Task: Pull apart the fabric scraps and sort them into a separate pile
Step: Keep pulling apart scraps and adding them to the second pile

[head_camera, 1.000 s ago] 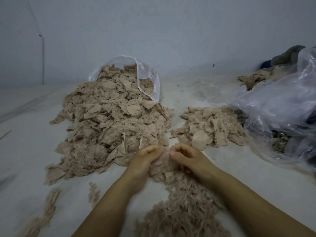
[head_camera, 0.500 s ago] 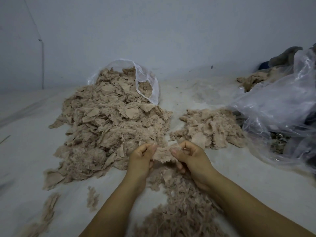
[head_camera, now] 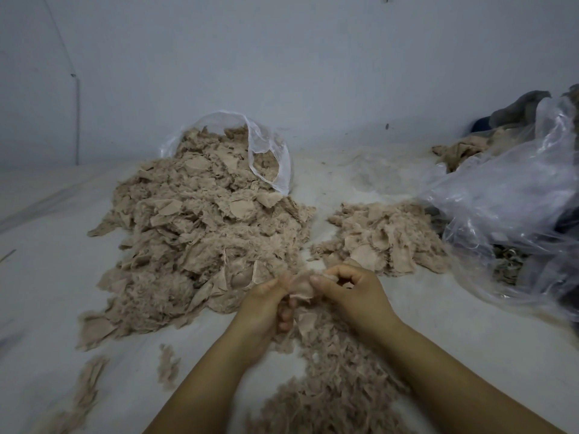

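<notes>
A big heap of beige fabric scraps (head_camera: 200, 233) spills from a clear bag (head_camera: 266, 151) at the left. A smaller pile of scraps (head_camera: 382, 236) lies to the right of it. Between my hands is a small beige scrap (head_camera: 299, 285). My left hand (head_camera: 266, 305) pinches its left end and looks blurred. My right hand (head_camera: 351, 289) pinches its right end with thumb and forefinger. Frayed fluff and threads (head_camera: 332, 371) lie under and in front of my hands.
A large crumpled clear plastic bag (head_camera: 513, 214) lies at the right, with dark cloth (head_camera: 517, 111) and tan fabric (head_camera: 460, 151) behind it. Loose tufts (head_camera: 167, 366) lie on the white surface (head_camera: 47, 292) at the front left. A white wall stands behind.
Both hands have lifted off the fluff and hold one scrap between them. The hands came closer together after stretching it, and the left hand is moving.
</notes>
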### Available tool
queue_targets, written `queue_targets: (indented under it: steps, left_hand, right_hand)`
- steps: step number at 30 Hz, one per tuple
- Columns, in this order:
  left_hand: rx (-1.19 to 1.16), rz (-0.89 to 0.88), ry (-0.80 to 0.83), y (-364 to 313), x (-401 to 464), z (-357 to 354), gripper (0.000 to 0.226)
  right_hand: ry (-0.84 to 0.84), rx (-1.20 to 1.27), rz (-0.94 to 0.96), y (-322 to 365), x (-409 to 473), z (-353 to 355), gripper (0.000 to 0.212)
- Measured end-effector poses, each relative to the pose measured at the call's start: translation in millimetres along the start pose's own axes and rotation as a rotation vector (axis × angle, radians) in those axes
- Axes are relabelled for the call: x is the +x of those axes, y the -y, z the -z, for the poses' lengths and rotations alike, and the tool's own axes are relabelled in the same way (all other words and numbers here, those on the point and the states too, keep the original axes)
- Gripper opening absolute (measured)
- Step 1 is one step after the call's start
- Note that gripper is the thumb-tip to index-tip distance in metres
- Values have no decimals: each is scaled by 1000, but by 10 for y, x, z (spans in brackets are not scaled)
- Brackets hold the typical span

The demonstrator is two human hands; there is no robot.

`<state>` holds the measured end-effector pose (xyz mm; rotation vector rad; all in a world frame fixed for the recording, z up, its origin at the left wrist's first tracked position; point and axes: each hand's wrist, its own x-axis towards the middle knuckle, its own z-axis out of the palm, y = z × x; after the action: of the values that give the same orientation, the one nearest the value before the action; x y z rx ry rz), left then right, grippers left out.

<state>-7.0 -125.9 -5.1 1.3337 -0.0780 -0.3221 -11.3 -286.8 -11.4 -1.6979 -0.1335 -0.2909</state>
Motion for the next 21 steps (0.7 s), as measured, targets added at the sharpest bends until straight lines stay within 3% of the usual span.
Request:
queue_targets:
  steps: [2, 5, 8, 13, 18, 21]
  left_hand:
    - [98, -105, 27, 9, -11, -17, 39]
    - [149, -184, 77, 32, -25, -56, 48]
    - [98, -201, -4, 43, -2, -52, 22]
    - [23, -164, 0, 38, 8, -14, 26]
    - [5, -158, -16, 41, 14, -25, 28]
    - [-56, -156, -82, 32, 43, -18, 22]
  right_hand:
    - [-11, 26, -35, 21, -5, -8, 36]
    - [90, 169, -101, 68, -48, -28, 43]
    - [150, 179, -168, 82, -67, -46, 47]
    - [182, 197, -209, 90, -54, -34, 51]
    - [166, 151, -123, 67, -62, -22, 23]
    - [145, 167, -150, 59, -51, -15, 25]
